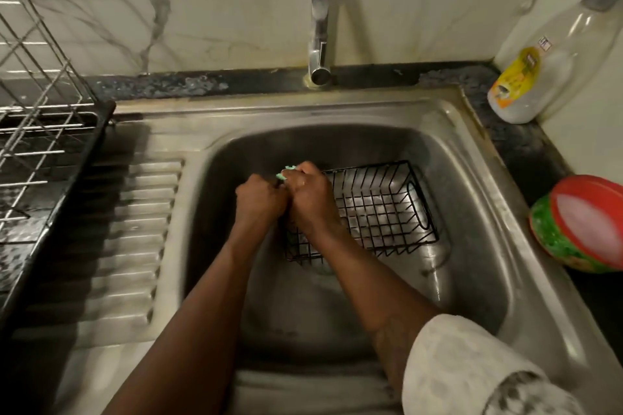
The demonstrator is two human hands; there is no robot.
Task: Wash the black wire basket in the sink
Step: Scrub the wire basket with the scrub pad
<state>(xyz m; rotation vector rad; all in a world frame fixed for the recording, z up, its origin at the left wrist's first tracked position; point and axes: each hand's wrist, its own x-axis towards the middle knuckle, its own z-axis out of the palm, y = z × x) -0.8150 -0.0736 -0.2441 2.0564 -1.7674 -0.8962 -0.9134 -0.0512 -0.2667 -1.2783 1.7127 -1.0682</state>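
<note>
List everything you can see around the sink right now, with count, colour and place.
wire basket: one, black, in the sink basin, right of the hands
scrubber: one, pale green, mostly hidden, at the right hand's fingers
sink: one, steel, centre, ribbed drainboard on its left
tap: one, chrome, behind the sink
dish rack: one, silver wire on a black tray, far left
bottle: one, clear with yellow label, back right corner
tub: one, red lid, green side, counter at right
sleeve: one, white, on the right arm
left hand: curled, at the basket's left end; what it holds is hidden
right hand: grips the scrubber
</note>
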